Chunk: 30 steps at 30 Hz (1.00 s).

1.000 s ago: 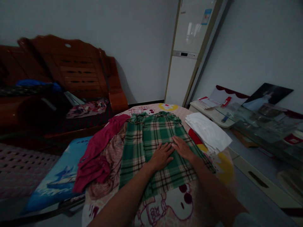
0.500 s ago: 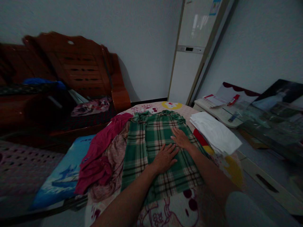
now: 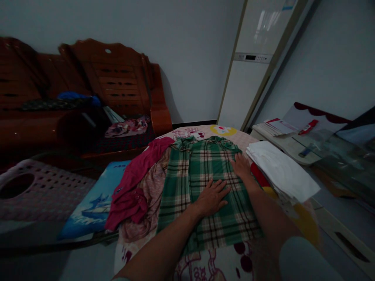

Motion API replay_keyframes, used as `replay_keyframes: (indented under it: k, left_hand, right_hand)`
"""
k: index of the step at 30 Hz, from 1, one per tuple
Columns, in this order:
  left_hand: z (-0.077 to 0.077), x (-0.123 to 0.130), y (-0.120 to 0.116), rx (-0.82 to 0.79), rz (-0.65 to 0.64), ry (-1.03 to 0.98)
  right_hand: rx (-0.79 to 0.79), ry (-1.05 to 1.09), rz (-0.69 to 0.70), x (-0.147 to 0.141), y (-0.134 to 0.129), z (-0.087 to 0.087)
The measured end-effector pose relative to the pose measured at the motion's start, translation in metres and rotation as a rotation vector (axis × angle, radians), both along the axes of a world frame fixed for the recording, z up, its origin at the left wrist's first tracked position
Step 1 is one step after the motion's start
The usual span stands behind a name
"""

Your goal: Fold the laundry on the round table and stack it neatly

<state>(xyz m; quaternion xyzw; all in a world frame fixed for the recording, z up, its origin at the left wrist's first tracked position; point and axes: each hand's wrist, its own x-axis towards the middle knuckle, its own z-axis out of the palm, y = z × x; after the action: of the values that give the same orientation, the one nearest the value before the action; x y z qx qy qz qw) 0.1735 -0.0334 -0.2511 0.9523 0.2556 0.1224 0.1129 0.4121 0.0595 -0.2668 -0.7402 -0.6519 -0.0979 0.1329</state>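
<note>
A green plaid shirt [image 3: 178, 183] lies spread on a round table covered by a pink patterned cloth [image 3: 231, 257]. My left hand [image 3: 212, 198] rests flat on the middle of the shirt, fingers spread. Toward the shirt's upper right edge, my right hand [image 3: 241, 166] lies on the fabric with its fingers stretched out. Neither hand grips anything. Left of the shirt are a crumpled dark pink garment [image 3: 130, 203] and a brownish patterned garment [image 3: 154, 183]. On the right side sits a folded white cloth [image 3: 281, 168], with a bit of red [image 3: 259, 174] showing beside it.
A blue printed cushion [image 3: 93, 203] and a pink woven basket [image 3: 55, 187] stand left of the table. Behind them is a wooden bench [image 3: 117, 86] with clothes on it. A tall white air conditioner [image 3: 249, 86] stands at the back; a side cabinet [image 3: 295, 146] holds papers at right.
My right hand has slid right across the shirt, away from my left hand, which stays on the middle. The view has turned somewhat left.
</note>
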Motion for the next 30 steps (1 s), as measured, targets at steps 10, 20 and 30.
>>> replay_keyframes:
  k: [10, 20, 30]
  left_hand:
    - [0.005, 0.003, 0.01, -0.253, 0.085, -0.384]
    - [0.02, -0.024, 0.032, -0.31, 0.593, -0.531]
    - [0.05, -0.044, 0.013, -0.236, 0.226, 0.008]
  right_hand:
    - [0.241, 0.299, 0.3, -0.081, -0.065, 0.041]
    - [0.07, 0.255, 0.45, -0.096, -0.161, 0.008]
    - [0.08, 0.047, -0.079, -0.025, -0.17, -0.01]
